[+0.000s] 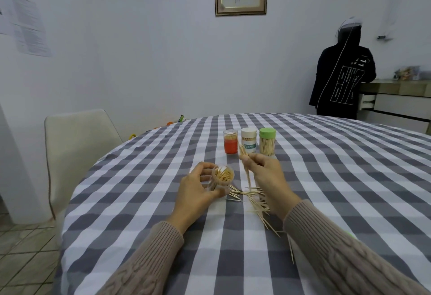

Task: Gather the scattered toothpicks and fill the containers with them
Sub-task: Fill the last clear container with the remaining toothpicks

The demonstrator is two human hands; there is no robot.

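Observation:
My left hand [198, 188] grips an open clear container [222, 177], tilted toward me and nearly full of toothpicks. My right hand [268, 178] pinches a small bundle of toothpicks [245, 163], held upright just right of the container. Scattered toothpicks [254, 198] lie on the checked tablecloth under and around my right hand, some trailing toward my right sleeve. Behind stand three closed containers: an orange-based one [231, 142], a white-capped one [249, 139] and a green-capped one [267, 141].
The round table [163, 213] carries a grey and white checked cloth. A white chair [77, 145] stands at the left. A person in a black hoodie [340, 77] stands at a counter at the back right.

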